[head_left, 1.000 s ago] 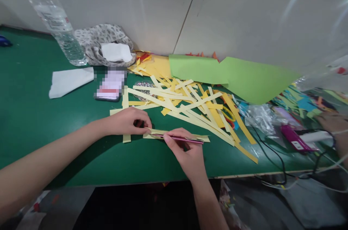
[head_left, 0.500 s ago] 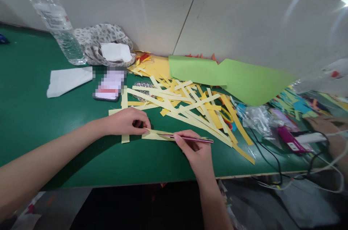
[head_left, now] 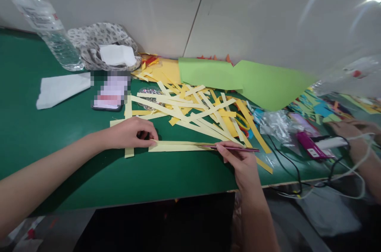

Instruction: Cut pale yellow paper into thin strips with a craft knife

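Note:
My left hand [head_left: 135, 132] is closed in a pinch on the left end of a pale yellow paper strip [head_left: 178, 147], which appears folded lengthwise. My right hand [head_left: 240, 160] grips slim purple metal tweezers [head_left: 248, 150], whose tips point left and meet the strip near its right part. That end of the strip is partly covered by my fingers. Under my left wrist lie crossed pale strips [head_left: 128, 105]. Just beyond both hands is a loose heap of yellow paper strips [head_left: 205, 117].
Behind the heap lies green paper [head_left: 268, 85]. At left are a phone [head_left: 111, 91], white tissue [head_left: 61, 90], a water bottle [head_left: 56, 37] and a patterned cloth bag [head_left: 95, 37]. Cables, a purple box [head_left: 312, 145] and another person's hand [head_left: 348, 131] are at right.
My right hand has slid the tweezers rightward along the strip, away from my left hand, and more of the strip shows. My left hand keeps its pinch. The camera view has shifted slightly.

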The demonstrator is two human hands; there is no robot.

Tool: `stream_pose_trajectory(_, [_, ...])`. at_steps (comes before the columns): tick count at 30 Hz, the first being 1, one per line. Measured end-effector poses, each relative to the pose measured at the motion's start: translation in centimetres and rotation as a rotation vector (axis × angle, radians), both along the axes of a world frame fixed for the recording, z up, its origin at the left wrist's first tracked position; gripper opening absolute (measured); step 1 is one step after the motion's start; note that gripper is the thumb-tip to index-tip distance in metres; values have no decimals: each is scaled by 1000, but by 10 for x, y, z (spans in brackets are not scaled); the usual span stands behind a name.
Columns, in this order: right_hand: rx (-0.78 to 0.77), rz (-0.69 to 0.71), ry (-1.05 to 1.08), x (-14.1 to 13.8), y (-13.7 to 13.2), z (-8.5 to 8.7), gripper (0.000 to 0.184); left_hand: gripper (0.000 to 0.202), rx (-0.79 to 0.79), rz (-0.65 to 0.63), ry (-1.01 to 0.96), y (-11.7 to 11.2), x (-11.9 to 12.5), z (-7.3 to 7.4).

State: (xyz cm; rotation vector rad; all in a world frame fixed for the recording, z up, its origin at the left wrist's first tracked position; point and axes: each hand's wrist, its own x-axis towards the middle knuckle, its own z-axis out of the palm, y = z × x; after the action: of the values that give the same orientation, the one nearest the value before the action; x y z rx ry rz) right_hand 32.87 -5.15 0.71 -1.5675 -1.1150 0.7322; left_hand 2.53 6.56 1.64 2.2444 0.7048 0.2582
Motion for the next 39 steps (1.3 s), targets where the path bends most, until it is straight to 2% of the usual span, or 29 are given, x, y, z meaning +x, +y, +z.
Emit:
stream_pose_trajectory(9, [24,-68,-8,23,0,-4,17,23,5,0,0,0,0,-1])
stream_pose_trajectory(17, [84,-207,1,56,-6,-9,18,22,2,5,-11,0,1,-2])
stream_pose_trajectory(22, [107,-289,-31,59,-16,-10,18,23,1,0,-15,0,1,-2])
stream_pose_trajectory(25, [234,-374,-61,45,-22,-11,16,23,-4,3,-7,0,1,-2])
stream_pose_trajectory(28, [371,-434,-72,15,-24,-7,12,22,-6,2,6,0,1,-1])
stream_pose_trajectory(30, [367,-321,-75,-12,-24,-2,10,22,-4,-2,10,0,1,0])
stream_pose_trajectory(31, [350,-219,-71,-26,-24,0,7,22,-4,-3,10,0,1,0])
stream_pose_trajectory(33, [266,-10,-65,-53,-21,5,3,21,-3,-6,7,1,1,0])
stream_pose_trajectory(35, [175,125,-69,-77,-15,8,4,20,7,-10,-2,2,1,-1])
stream_pose_trajectory(39, [69,146,24,-103,-3,6,12,18,21,-27,-21,3,0,-4])
